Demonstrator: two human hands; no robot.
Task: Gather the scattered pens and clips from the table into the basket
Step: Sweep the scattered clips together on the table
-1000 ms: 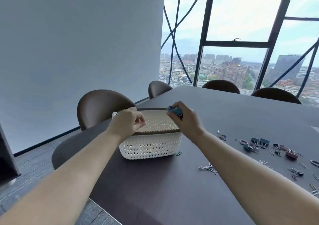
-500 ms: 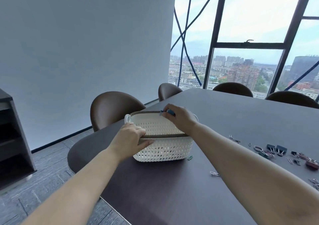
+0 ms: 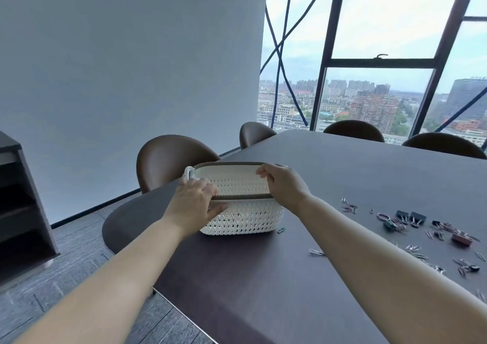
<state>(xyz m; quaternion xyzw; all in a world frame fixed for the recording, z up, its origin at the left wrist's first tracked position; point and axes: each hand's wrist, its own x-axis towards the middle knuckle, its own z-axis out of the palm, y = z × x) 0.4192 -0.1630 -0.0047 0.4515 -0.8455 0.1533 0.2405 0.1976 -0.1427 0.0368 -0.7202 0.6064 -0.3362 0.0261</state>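
My left hand (image 3: 193, 206) grips the basket (image 3: 245, 219) rim; right hand (image 3: 284, 185) fingers (image 3: 263, 171) curl over it, load unclear. Most clips (image 3: 403, 219) litter the surface (image 3: 263, 277) towards its right edge.

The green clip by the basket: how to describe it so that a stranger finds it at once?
Start at the dark table, then find the white basket near its left end. On the table, by the basket's right bottom corner, lies the green clip. It lies alone and is green, while the other clips are scattered farther right, mostly silver or black.
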